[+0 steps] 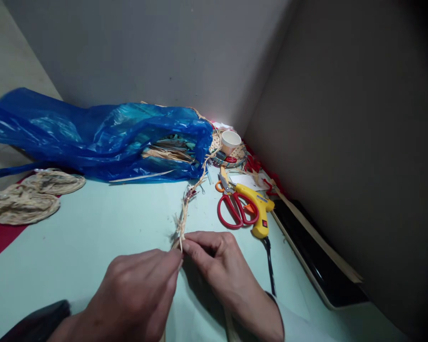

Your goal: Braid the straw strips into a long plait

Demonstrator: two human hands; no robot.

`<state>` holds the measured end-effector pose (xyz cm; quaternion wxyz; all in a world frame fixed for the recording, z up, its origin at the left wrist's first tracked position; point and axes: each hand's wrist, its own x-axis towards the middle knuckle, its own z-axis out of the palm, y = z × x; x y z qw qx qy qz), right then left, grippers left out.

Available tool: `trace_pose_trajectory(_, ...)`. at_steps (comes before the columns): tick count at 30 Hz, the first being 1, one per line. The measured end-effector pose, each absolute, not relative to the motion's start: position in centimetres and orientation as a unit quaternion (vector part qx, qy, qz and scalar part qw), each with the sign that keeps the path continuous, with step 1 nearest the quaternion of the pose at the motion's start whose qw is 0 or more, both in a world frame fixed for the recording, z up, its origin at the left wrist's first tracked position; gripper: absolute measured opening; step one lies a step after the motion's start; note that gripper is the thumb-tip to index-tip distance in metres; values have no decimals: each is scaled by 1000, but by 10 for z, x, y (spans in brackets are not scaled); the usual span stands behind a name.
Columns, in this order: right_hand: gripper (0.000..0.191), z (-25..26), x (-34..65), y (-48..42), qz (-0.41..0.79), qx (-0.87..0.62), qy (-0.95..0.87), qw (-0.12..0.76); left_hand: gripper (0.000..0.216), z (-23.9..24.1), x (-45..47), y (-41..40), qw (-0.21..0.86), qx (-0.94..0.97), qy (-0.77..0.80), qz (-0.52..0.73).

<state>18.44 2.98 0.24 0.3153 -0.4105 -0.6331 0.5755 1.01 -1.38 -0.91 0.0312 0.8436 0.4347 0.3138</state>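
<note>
A pale braided straw cord runs from the back of the table toward me, with frayed ends sticking out along it. My right hand pinches its near end between thumb and fingertips. Close beside it, my left hand is closed with the fingertips pressed on a thin straw strand at the same spot. More strands pass below the hands toward the table's front edge, mostly hidden by them.
A blue plastic bag with dry straw lies at the back. Red-handled scissors and a yellow glue gun lie right of the cord. Woven straw soles sit left, a white cup at the back, a black tray right.
</note>
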Motion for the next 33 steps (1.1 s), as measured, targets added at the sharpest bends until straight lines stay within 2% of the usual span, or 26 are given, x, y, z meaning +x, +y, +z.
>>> trace_pose_trajectory(2, 33, 2, 184, 29, 628, -404, -592, 301, 35, -19, 13, -18, -90, 866, 382, 309)
trace_pose_trajectory(4, 33, 2, 183, 29, 671, -395, -551, 301, 40, -28, 18, -25, -188, 861, 379, 283)
trace_pose_trajectory(7, 28, 6, 181, 29, 701, -386, -511, 314, 32, -29, 24, -35, -225, 850, 410, 244)
trace_pose_trajectory(10, 28, 11, 182, 30, 687, -409, -515, 310, 16, -14, 21, -33, -87, 840, 447, 296)
trace_pose_trajectory(13, 30, 11, 184, 30, 682, -413, -519, 309, 19, 3, 13, -14, 173, 743, 534, 365)
trace_pose_trajectory(16, 32, 9, 185, 30, 698, -383, -522, 306, 20, 7, 9, 10, 491, 582, 549, 345)
trace_pose_trajectory(19, 34, 9, 186, 31, 697, -376, -538, 290, 24, 1, 10, 23, 664, 469, 495, 308)
trace_pose_trajectory(23, 35, 13, 189, 31, 601, -397, -641, 264, 29, 0, 11, 25, 667, 484, 487, 291)
trace_pose_trajectory(29, 27, 13, 192, 22, 365, -472, -777, 201, 30, 5, 6, 20, 479, 635, 547, 262)
trace_pose_trajectory(33, 22, 11, 194, 19, 318, -456, -805, 205, 32, -2, 4, 19, 513, 592, 559, 271)
